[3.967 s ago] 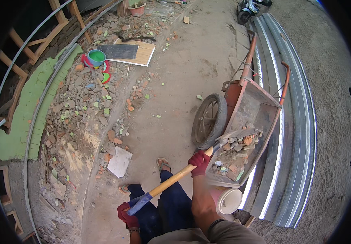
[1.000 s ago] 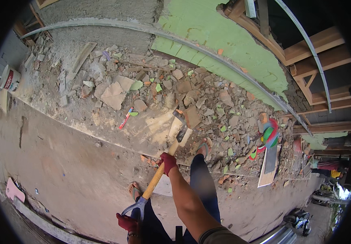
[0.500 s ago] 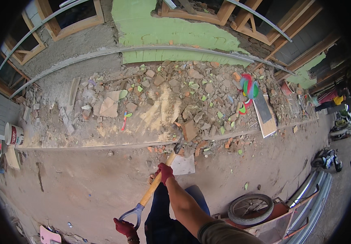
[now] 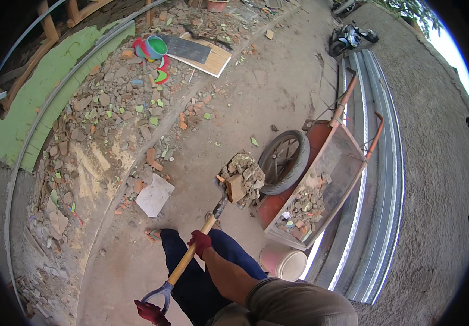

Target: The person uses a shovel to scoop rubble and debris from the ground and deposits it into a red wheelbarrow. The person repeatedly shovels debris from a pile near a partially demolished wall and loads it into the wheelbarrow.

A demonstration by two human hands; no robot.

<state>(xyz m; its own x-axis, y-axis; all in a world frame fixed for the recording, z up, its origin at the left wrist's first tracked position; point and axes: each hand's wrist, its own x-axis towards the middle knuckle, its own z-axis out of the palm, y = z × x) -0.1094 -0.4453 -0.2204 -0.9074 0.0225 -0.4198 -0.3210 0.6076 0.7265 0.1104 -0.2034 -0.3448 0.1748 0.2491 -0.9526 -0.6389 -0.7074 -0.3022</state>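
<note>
I hold a shovel (image 4: 183, 264) with a wooden shaft and a grey Y-shaped handle. My left hand (image 4: 151, 313), in a dark red glove, is closed on the handle's grip at the lower left. Further up, my right hand (image 4: 200, 243), gloved alike, wraps round the shaft. Broken masonry (image 4: 244, 176) is heaped on the shovel's blade and hides most of it. Just right of this load stands a cart (image 4: 334, 169) with a spoked wheel (image 4: 284, 162) and a mesh-sided box, which has rubble (image 4: 309, 205) in its near end.
A rubble heap (image 4: 109, 100) lies along the green wall (image 4: 14, 122) at left, with a ball-like colourful object and boards (image 4: 221, 58) on it. A pale tile (image 4: 155, 195) lies on the ground. Right of the cart are long metal sheets (image 4: 373, 163); a bucket (image 4: 291, 266) stands near it.
My view and body have turned right, from the rubble heap toward the cart. The shovel's blade has come away from the heap and now carries a load of rubble. Both hands keep their hold.
</note>
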